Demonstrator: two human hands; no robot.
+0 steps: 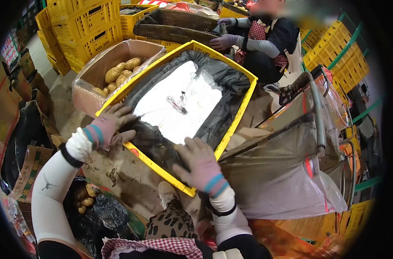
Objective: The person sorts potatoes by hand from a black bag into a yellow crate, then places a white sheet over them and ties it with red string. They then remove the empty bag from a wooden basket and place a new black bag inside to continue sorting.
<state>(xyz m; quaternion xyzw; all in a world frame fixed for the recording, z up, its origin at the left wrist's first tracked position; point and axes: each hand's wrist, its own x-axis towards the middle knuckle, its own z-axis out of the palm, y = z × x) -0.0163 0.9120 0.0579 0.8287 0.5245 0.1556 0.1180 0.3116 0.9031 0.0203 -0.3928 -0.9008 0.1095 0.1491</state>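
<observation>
Head view: the two hands (113,125) (198,165) are apart, over the near side of the yellow box (162,172).

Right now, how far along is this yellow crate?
Looks done: liner and sheet are in the crate. In hand: left hand and right hand, open at its edges. Probably left: tidying the strings loose on the sheet, perhaps covering it, as it lies bare.

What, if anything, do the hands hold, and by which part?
Nothing appears held: the left hand and right hand are open at the yellow crate's rim.
</observation>
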